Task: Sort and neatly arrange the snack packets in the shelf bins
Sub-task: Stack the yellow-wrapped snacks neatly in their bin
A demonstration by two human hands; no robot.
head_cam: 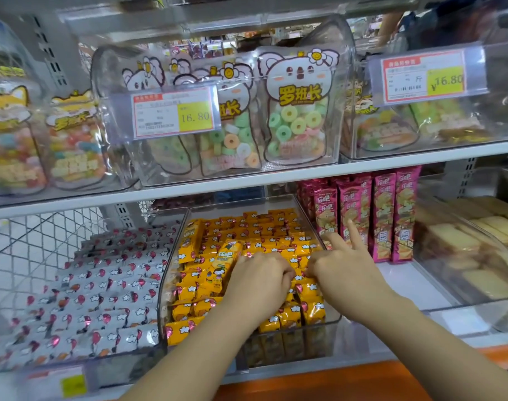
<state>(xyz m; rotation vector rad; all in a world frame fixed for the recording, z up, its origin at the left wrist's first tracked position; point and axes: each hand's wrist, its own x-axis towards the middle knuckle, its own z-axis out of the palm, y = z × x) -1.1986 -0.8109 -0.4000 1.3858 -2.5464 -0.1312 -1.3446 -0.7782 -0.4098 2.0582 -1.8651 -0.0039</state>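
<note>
Both hands are down in the clear bin (164,287) on the lower shelf, right on top of the yellow packets (276,230). The left hand (260,280) is knuckles-up, fingers curled over the pile. The right hand (344,270) is just beside it, index and middle fingers sticking straight out, the rest tucked down at the packets. The fingertips of both are buried, so I cannot tell whether either hand actually grips a packet.

The odd one out is a tall yellow packet (221,266), touching the left hand's outer side. It stands tilted, its long axis running front to back across the neat rows. The left hand is clearly nearer, so the pick looks like a short reach to its own left.

White packets (102,290) fill the neighbouring bin, and pink packs (383,215) stand upright to the right. The bin's front corner is hidden behind the forearms.
</note>
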